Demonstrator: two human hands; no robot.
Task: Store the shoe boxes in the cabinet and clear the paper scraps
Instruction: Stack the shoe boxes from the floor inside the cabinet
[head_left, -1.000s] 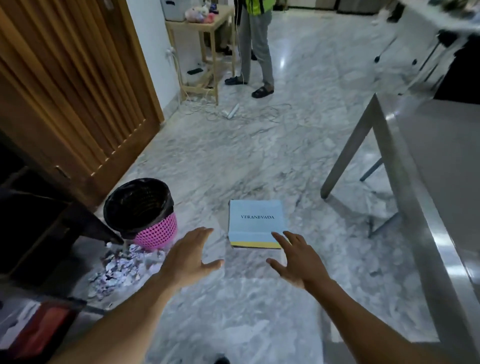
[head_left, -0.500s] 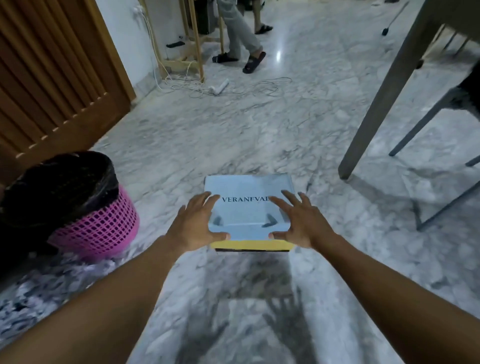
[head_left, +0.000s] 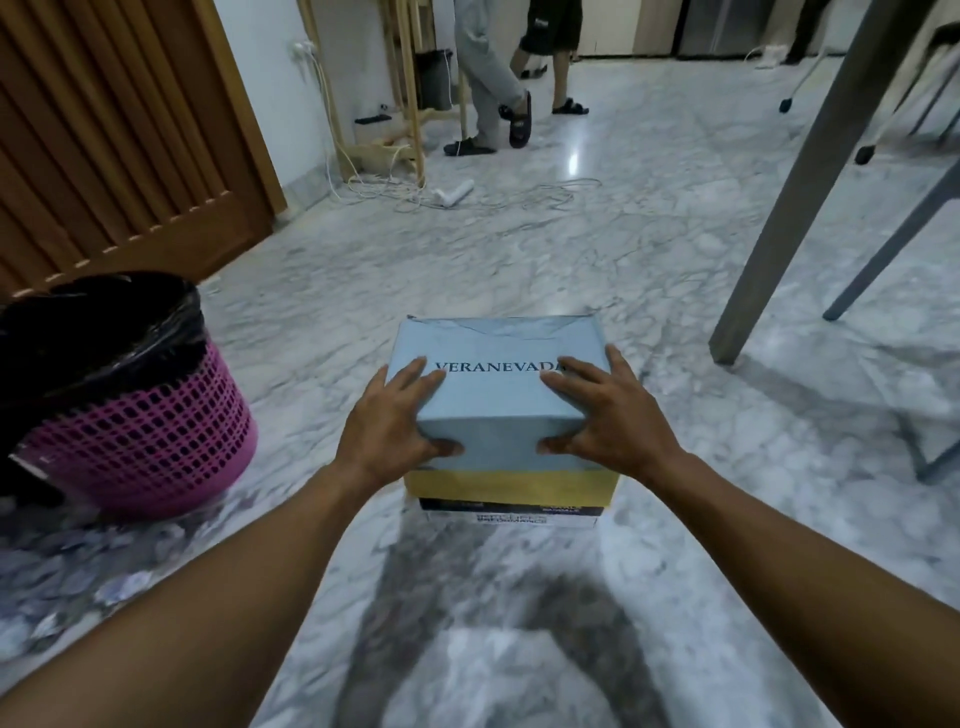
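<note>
Right of the pink bin (head_left: 140, 415), both hands clasp the shoe box (head_left: 498, 384): left hand (head_left: 395, 421) and right hand (head_left: 602, 415), fingers spread over its lid, thumbs on the near side.

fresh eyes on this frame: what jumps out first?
Dead centre, a pale blue shoe box sits on the marble floor, with the left hand and right hand pressed on its lid from either side. Left of it stands a pink bin lined with a black bag, with paper scraps spread on the floor in front of it.
</note>
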